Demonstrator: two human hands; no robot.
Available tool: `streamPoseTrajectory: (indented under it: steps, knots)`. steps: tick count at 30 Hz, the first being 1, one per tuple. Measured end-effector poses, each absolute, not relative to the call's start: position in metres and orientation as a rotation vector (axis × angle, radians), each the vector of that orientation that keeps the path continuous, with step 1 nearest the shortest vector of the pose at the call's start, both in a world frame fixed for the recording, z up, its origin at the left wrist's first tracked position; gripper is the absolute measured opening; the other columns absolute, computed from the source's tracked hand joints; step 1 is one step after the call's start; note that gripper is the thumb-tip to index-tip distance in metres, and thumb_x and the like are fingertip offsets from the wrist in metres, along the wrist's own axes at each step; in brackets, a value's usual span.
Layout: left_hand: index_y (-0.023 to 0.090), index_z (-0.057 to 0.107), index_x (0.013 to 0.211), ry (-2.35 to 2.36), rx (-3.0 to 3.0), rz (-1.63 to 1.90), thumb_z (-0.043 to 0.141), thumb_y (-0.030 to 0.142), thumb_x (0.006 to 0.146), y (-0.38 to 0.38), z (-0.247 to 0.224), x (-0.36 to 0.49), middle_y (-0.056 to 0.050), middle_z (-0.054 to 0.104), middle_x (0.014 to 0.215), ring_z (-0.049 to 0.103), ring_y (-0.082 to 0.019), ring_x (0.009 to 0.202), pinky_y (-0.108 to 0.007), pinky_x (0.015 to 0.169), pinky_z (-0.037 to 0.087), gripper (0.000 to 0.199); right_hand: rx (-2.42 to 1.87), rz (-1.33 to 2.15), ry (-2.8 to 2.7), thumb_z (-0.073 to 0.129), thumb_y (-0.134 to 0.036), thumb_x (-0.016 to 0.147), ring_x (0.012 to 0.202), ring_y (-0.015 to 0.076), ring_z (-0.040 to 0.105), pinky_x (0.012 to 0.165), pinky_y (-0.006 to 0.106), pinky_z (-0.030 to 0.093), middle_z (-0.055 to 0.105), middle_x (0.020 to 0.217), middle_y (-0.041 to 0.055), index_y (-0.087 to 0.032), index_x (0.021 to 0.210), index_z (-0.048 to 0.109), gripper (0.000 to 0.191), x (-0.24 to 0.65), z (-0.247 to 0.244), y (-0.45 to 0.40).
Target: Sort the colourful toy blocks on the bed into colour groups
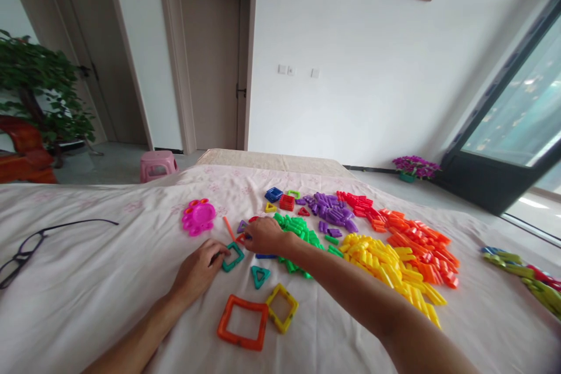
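My left hand (204, 263) has its fingers closed on the left edge of a teal square magnetic tile (239, 265), a hollow frame on the cloth. Just right of it, my right hand (267, 236) pinches a small orange-red tile (241, 238), largely covered by the fingers. An orange stick (228, 228) lies between the hands, beside a purple triangle tile (241, 226). Nearer to me are a teal triangle tile (260, 276), a large orange square tile (225, 324) and a yellow square tile (294, 310). A blue piece lies partly under my right hand.
Piles of green (302, 232), purple (331, 210), yellow (377, 260) and orange (421, 239) pieces spread to the right. Stacked blue tiles (274, 194) and red tiles (287, 203) sit behind. A pink paw-shaped dish (201, 217) and eyeglasses (30, 243) lie left.
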State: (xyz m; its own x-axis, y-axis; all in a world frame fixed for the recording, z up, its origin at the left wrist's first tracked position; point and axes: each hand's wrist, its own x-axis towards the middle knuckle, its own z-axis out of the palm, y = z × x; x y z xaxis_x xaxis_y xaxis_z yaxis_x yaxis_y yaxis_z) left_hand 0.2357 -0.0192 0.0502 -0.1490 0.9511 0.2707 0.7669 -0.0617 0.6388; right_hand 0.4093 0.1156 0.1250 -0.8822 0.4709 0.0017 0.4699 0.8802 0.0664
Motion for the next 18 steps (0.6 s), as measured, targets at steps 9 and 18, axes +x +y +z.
streamPoseTrajectory:
  steps: [9, 18]
  knots:
    - [0.021, 0.068, 0.114, 1.940, 1.744, 1.187, 0.046, 0.035, 0.093, -0.020, 0.056, 0.238, -0.008, 0.069, 0.113, 0.064, -0.020, 0.102, -0.033, 0.092, 0.049, 0.033, 0.659, -0.749, 2.976, 0.062, -0.032, 0.085, 0.063, 0.0103, 0.055, 0.055, 0.018, 0.036, 0.065, 0.071, -0.0013, -0.015, 0.095, 0.076, 0.025, 0.418, 0.128, 0.137]
    - [0.022, 0.066, 0.127, 1.955, 1.896, 1.147, 0.047, 0.040, 0.094, -0.020, 0.061, 0.238, -0.009, 0.069, 0.123, 0.060, -0.024, 0.115, -0.038, 0.102, 0.043, 0.042, 0.387, -0.965, 3.046, 0.062, -0.029, 0.087, 0.069, 0.0105, 0.054, 0.062, 0.019, 0.039, 0.061, 0.073, -0.0025, -0.013, 0.092, 0.073, 0.020, 0.413, 0.122, 0.140]
